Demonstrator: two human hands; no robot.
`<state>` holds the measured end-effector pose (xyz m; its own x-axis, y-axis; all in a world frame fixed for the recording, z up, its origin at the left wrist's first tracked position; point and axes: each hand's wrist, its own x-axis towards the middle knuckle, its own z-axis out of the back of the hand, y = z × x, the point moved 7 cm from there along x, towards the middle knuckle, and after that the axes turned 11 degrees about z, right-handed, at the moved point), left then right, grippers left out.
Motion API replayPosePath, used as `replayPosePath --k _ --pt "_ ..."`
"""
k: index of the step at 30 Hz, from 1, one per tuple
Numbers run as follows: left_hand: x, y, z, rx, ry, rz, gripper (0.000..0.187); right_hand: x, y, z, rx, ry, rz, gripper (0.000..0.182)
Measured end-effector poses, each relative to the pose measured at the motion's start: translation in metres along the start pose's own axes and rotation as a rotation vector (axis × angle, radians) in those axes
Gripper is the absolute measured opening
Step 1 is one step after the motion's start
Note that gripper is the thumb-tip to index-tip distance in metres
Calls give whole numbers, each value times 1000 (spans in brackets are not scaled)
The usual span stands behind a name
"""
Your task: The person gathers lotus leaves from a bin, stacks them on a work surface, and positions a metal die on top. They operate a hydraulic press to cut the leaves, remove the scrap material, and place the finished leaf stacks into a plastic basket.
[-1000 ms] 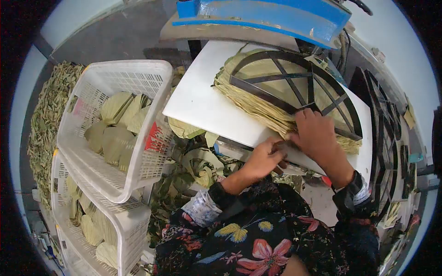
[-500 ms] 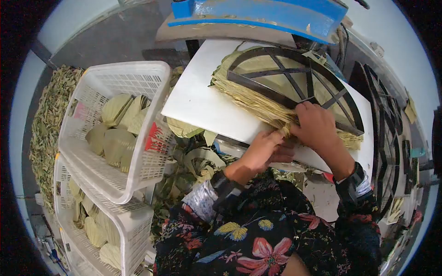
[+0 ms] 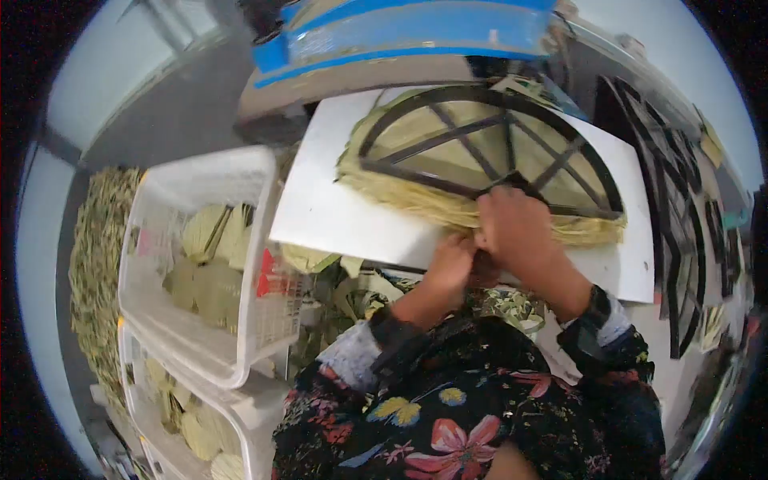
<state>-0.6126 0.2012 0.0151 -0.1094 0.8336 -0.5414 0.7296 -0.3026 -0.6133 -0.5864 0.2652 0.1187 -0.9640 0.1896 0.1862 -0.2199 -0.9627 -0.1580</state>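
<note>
A thick stack of pale green-yellow dried leaves (image 3: 412, 202) lies on a white board (image 3: 308, 192). On top of it rests a black half-round cutting frame (image 3: 432, 146) with crossed bars, its straight side toward me. My right hand (image 3: 520, 228) is closed at the middle of that straight side, fingers curled over the stack's front edge beside the frame. Close against it, my left hand (image 3: 450, 268) is closed at the same leaf edges, just past the board's front. Both sets of fingertips are partly hidden.
Two white plastic baskets (image 3: 260, 320) with cut leaf bundles (image 3: 210, 276) stand at left, beside a leaf heap (image 3: 104, 264). Blue machinery (image 3: 408, 36) overhangs the board's back. More black frames (image 3: 676, 184) lean at right. Loose leaves (image 3: 512, 308) lie below the board.
The view has shifted and turned slightly. My hands have drawn closer together at the stack's front edge, and the right has come over the leaves there.
</note>
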Motion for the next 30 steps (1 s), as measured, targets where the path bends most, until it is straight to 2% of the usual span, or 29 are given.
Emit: replayPosePath --k 2,3,4,5,6,7,9,11,12,13,14,15,17,18,20,24,27,28,30 --pt "-8 -4 4 307 -26 45 24 -8 1 -12 -24 -42 -25 29" --pt "-12 -16 6 840 -89 73 25 -12 4 -1 -14 -84 12 30" --pt "-16 -31 2 1187 -40 -338 25 -17 6 12 -5 -128 50 32" --pt "-34 -45 -11 1243 -46 -284 21 -24 -1 21 -21 -132 -6 32" --pt "-47 -61 -27 1095 -58 -211 18 -33 -2 41 72 -352 46 34" --pt "-54 -75 -40 1000 -85 -258 15 -47 -1 57 163 -574 107 38" --pt "-58 -96 -66 923 -102 -295 13 -84 -11 53 236 -583 13 35" --pt "-59 -125 -119 1329 -131 -684 22 -124 -28 41 320 -552 -133 36" --pt "-44 -125 -132 1346 -119 -682 22 -142 -38 28 323 -516 -224 41" --pt "-34 -116 -158 1629 -54 -926 32 -156 -45 21 324 -525 -242 41" --pt "-26 -99 -178 1901 28 -1180 44 -169 -56 8 323 -469 -359 40" --pt "-11 -91 -187 1914 48 -1180 44 -178 -66 -2 323 -413 -473 38" --pt "13 -59 -206 2123 268 -1153 71 -187 -75 -5 321 -457 -503 39" --pt "18 -52 -213 2137 291 -1154 71 -191 -79 -5 314 -493 -517 40" --pt "45 -35 -209 2381 196 -690 83 -197 -83 -9 324 -477 -541 40" --pt "56 -29 -204 2302 181 -641 78 -204 -83 -19 351 -490 -513 39" --pt "59 -34 -199 2372 84 -586 57 -202 -85 -24 298 -487 -487 33" --pt "58 -34 -198 2380 89 -582 57 -201 -85 -25 301 -490 -493 33" --pt "55 -36 -201 2335 132 -660 70 -198 -87 -29 287 -461 -509 35"
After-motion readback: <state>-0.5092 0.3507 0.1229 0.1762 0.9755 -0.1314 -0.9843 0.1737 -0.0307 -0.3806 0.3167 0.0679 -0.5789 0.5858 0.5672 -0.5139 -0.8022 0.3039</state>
